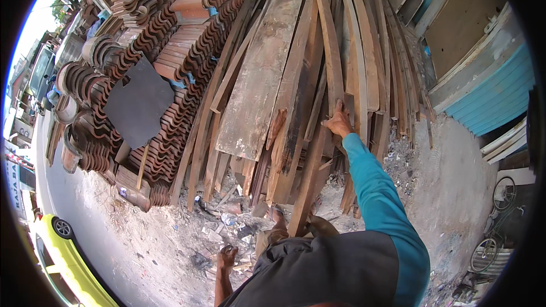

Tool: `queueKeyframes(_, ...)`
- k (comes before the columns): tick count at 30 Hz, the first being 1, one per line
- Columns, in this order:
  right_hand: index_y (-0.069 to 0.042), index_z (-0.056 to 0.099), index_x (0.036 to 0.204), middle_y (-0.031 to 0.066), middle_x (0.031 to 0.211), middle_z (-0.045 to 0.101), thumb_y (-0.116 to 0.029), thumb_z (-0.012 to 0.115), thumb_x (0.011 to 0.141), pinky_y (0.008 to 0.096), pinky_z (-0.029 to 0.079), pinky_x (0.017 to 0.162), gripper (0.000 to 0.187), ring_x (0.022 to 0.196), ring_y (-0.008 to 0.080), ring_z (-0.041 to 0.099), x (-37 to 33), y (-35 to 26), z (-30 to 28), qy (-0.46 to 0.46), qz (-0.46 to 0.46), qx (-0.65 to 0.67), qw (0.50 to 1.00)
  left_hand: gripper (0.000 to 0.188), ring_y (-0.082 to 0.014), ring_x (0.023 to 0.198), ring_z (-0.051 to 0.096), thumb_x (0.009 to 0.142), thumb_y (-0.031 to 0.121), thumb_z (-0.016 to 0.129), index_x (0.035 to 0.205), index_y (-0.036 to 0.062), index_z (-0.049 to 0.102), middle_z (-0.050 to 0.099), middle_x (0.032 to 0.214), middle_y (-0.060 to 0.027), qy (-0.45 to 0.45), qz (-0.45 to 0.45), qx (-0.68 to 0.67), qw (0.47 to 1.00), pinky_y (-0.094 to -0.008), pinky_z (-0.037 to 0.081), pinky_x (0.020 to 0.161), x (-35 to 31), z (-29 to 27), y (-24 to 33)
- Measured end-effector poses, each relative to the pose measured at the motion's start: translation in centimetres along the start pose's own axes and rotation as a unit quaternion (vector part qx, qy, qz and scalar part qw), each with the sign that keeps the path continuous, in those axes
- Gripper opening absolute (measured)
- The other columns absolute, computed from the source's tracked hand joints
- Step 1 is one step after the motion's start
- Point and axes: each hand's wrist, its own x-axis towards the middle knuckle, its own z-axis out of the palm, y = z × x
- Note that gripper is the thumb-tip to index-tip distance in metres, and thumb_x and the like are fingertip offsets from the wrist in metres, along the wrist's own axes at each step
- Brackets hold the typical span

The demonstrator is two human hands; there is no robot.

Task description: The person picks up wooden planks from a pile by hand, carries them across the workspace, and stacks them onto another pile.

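My right hand (pixel 339 120), at the end of a blue-green sleeve, reaches forward into a big stack of old lumber. Its thumb and fingers are around the near end of a long, narrow wooden plank (pixel 329 40), which runs away from me over the stack. Low down near my body, my left hand (pixel 227 257) is curled closed. Something small and dark shows at its fingers, too unclear to name. A wide, weathered board (pixel 259 74) lies left of my right hand, and a thick beam (pixel 310 185) slopes down toward my legs.
Rows of clay roof tiles (pixel 173 59) are stacked at the left, with a dark flat sheet (pixel 139 104) on them. Rubble (pixel 222 230) covers the ground by my feet. A yellow car (pixel 68 264) stands lower left. A bicycle (pixel 493 224) and blue panels (pixel 495 94) are at right.
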Motion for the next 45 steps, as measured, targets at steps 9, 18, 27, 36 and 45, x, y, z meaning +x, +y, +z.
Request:
queueKeyframes(9,-0.002,0.006,0.157,0.0245,0.162,0.010,-0.066,0.056,0.088,0.0490,0.021,0.120,0.106,0.150,0.0373,0.013,2.5,5.4,0.9,-0.048,0.076,0.270,0.959,0.066,-0.0294,0.114,0.064,0.089,0.038,0.071,0.133,-0.0077,0.053,0.066,0.121,-0.0248,-0.051,0.024,-0.076,0.996,-0.0365,0.050,0.095,1.3,1.5,3.4)
queueKeyframes(18,0.008,0.030,0.148,0.0249,0.154,0.032,-0.059,0.077,0.069,0.0462,0.029,0.114,0.114,0.142,0.0360,0.031,-2.6,0.5,-3.5,-0.117,0.023,0.414,0.903,0.064,-0.0283,0.110,0.065,0.092,0.038,0.068,0.135,-0.0066,0.050,0.064,0.121,-0.0252,-0.023,0.026,-0.215,0.976,-0.0354,0.051,0.094,-2.0,-2.0,8.2)
queueKeyframes(27,-0.005,0.063,0.099,0.0056,0.084,0.061,-0.042,0.070,0.083,0.0313,0.048,0.061,0.042,0.071,0.0165,0.057,-11.2,-1.4,-4.8,-0.163,0.019,0.734,0.659,0.060,-0.0206,0.115,0.061,0.094,0.034,0.069,0.135,-0.0059,0.051,0.064,0.125,-0.0170,-0.086,0.268,-0.217,0.935,-0.0328,0.049,0.097,-1.1,-2.8,27.2)
queueKeyframes(36,-0.002,0.059,0.121,0.0072,0.110,0.064,-0.031,0.064,0.091,0.0361,0.052,0.087,0.043,0.101,0.0186,0.063,-31.2,-3.6,2.0,-0.308,0.045,0.714,0.627,0.085,-0.0247,0.119,0.057,0.092,0.060,0.059,0.143,-0.0057,0.041,0.055,0.134,-0.0197,-0.452,0.168,-0.329,0.812,-0.0365,0.047,0.101,1.6,4.7,39.8)
queueKeyframes(45,0.003,0.054,0.126,0.0111,0.105,0.066,-0.048,0.066,0.093,0.0332,0.052,0.082,0.062,0.089,0.0182,0.065,-26.2,-2.3,0.1,-0.372,-0.152,0.353,0.845,0.052,-0.0192,0.088,0.064,0.083,0.031,0.072,0.122,0.0004,0.057,0.065,0.099,-0.0101,-0.380,0.153,-0.135,0.902,-0.0328,0.052,0.079,2.3,-2.7,34.5)
